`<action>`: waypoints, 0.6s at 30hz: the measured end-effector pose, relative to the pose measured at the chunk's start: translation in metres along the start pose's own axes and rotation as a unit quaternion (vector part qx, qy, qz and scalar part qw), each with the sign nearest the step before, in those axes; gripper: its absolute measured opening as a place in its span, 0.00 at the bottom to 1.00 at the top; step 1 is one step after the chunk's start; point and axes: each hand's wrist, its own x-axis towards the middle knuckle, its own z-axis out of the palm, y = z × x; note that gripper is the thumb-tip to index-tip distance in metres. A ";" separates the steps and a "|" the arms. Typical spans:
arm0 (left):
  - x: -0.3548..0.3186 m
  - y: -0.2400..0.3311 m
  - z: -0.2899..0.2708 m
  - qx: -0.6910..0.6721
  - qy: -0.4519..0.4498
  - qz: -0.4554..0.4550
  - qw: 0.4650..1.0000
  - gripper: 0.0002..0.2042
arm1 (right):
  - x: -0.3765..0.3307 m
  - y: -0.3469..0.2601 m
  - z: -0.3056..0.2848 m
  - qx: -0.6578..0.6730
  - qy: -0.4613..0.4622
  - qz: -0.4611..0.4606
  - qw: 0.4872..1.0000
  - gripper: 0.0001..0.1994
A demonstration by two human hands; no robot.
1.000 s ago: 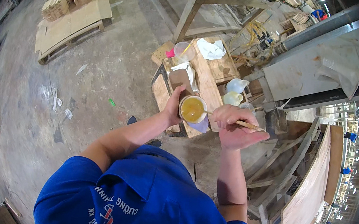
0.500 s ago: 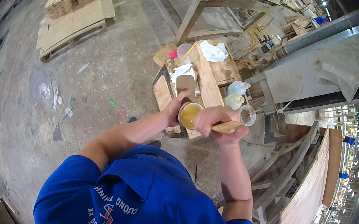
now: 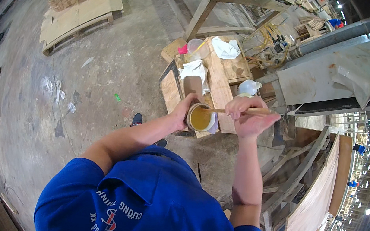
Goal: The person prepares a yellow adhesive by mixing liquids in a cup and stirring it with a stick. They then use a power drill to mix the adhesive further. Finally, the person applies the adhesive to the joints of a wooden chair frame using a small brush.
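Note:
In front of my body my left hand (image 3: 181, 112) is wrapped round the side of a round tub (image 3: 209, 124) with a pale rim. Yellow-brown liquid (image 3: 200, 118) fills part of it. My right hand (image 3: 252, 122) grips a light wooden stick (image 3: 219, 110), wider toward its upper end. The stick lies at a slant, its lower end over or in the liquid; whether a brush head is on that end cannot be seen. Just beyond my left hand a flat brown piece (image 3: 192, 85) rests against a white cloth (image 3: 193, 70).
Below the tub stands a low wooden bench (image 3: 216, 89) with a clear plastic cup (image 3: 198, 47), another white cloth (image 3: 225, 49) and a pale plastic bottle (image 3: 248, 86). A metal cabinet (image 3: 322, 68) is at right, leaning boards (image 3: 315, 193) nearer, and a pallet of wood (image 3: 79, 13) far left.
My right hand has moved right, away from the tub, and the stick now points toward the liquid. The tub has shifted slightly right in view with my left hand still round it.

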 end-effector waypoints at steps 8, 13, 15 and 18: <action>0.002 0.017 0.000 -0.084 0.043 0.110 0.989 0.21 | -0.046 -0.003 0.002 -0.243 0.111 -0.032 0.963 0.34; 0.020 0.024 -0.012 -0.060 0.095 0.140 0.984 0.20 | -0.075 -0.053 -0.009 -0.424 0.123 0.198 0.875 0.12; 0.031 0.021 -0.017 -0.001 0.122 0.157 0.980 0.21 | -0.072 -0.057 0.007 -0.552 0.050 0.201 0.808 0.11; 0.036 0.025 -0.022 0.015 0.025 0.135 0.990 0.22 | -0.083 -0.061 0.004 -0.658 -0.001 0.211 0.723 0.14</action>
